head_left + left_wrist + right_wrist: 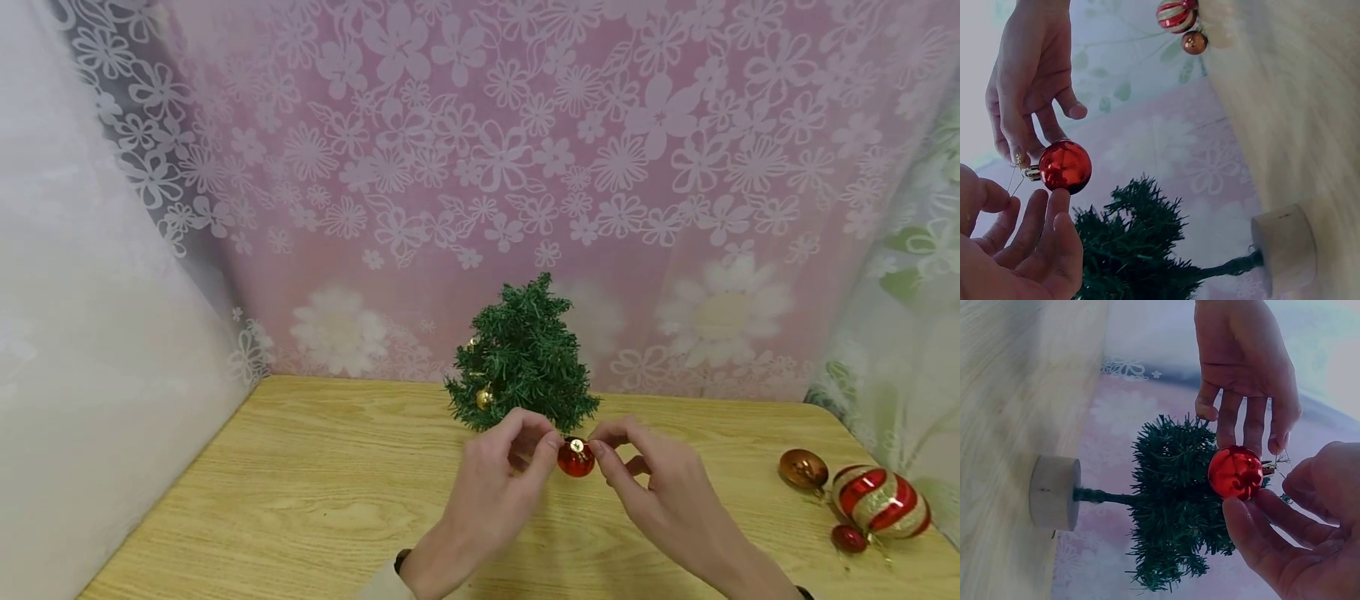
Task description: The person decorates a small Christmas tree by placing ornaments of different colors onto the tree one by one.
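A shiny red Christmas ball (576, 461) with a gold cap hangs in the air between my two hands, in front of a small artificial Christmas tree (528, 350). My left hand (501, 471) pinches the thin hanging thread (1012, 182) of the ball between thumb and index finger. From the other side my right hand (663, 492) pinches the thread close by the cap, seen in the left wrist view. The other fingers of both hands are loosely bent around the ball's sides. A gold ball (484, 397) hangs on the tree's left side.
On the right of the wooden table (315, 500) lie a copper-coloured ball (803, 469), a large red and gold striped ornament (881, 502) and a small dark red ball (849, 538). The tree stands on a round wooden base (1054, 492). Flowered curtains (525, 125) hang behind.
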Demonstrator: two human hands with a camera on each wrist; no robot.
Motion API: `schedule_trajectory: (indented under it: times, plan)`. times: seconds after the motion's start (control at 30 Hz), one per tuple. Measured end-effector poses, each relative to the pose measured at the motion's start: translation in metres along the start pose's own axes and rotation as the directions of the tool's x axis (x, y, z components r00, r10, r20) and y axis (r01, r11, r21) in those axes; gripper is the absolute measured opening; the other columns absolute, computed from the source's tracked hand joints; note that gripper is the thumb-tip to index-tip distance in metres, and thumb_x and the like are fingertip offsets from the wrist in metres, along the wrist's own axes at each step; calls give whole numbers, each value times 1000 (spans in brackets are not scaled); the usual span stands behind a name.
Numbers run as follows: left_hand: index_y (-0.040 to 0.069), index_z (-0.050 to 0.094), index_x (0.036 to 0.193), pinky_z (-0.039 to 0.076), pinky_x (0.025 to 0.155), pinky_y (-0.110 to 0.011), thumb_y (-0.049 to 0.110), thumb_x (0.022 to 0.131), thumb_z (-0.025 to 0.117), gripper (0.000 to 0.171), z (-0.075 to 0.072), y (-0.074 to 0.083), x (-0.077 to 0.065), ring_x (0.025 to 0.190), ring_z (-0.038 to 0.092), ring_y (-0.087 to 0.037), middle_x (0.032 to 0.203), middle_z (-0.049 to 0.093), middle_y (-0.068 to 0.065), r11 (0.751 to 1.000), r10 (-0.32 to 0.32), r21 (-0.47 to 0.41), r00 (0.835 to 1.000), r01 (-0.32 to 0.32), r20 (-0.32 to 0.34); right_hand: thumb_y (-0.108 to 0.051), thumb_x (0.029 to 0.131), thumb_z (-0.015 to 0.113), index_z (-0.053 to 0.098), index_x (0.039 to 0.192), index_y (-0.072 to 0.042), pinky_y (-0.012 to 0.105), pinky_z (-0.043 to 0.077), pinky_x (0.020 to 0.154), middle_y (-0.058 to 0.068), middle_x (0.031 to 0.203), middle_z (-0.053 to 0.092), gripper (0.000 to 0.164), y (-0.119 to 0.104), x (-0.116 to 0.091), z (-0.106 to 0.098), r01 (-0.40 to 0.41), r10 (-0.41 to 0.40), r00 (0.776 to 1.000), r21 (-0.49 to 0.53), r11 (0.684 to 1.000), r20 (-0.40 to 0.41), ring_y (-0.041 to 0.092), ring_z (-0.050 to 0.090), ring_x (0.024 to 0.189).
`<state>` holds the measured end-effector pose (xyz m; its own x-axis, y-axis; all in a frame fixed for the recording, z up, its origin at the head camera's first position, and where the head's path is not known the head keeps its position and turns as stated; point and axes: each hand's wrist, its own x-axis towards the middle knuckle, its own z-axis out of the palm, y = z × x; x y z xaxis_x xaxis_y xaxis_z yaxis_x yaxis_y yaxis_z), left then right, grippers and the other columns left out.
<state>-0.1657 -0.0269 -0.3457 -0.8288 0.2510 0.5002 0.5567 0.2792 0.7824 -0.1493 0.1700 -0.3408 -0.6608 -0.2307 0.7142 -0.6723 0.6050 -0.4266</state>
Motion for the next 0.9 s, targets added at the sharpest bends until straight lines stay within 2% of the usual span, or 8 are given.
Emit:
schedule_trajectory:
  times: [0.2,0.37,0.57,0.77,0.9]
  plan:
    - [17,66,104,56,68,-20,25,106,58,11,-5,5,10,72,69,-4,88,75,2,997,48,67,997,-45,-54,5,91,71,68,103,-17,16,52,59,-10,91,72,25,-3,15,2,-7,7,999,-2,1000,-32,-1,64,81]
    - [17,64,105,54,67,-19,21,106,57,8,-10,9,21,70,68,-2,87,76,5,990,86,117,994,-78,-73,5,92,70,69,104,-13,20,53,59,-9,91,71,21,-4,27,4,-17,16,998,-8,1000,-54,-1,62,81]
    - [17,62,107,49,59,-20,25,107,54,11,-14,13,35,61,58,2,82,74,8,978,119,181,990,-103,-80,4,93,69,68,102,-10,18,51,58,-5,87,70,16,-1,41,8,-10,9,995,-7,1000,-102,0,61,77]
    - [17,61,108,38,46,-20,28,108,52,15,-15,13,48,48,46,0,75,71,8,970,120,222,990,-99,-80,3,93,69,69,102,-7,15,47,58,-3,84,70,13,4,50,13,-10,8,987,-8,1000,-163,-1,59,73]
    - [15,61,108,37,43,-21,27,108,53,14,-15,13,56,45,47,0,76,74,6,973,98,219,991,-76,-91,0,94,69,70,102,-7,14,43,54,-3,76,67,10,6,57,18,-30,27,982,-15,999,-185,-1,56,65]
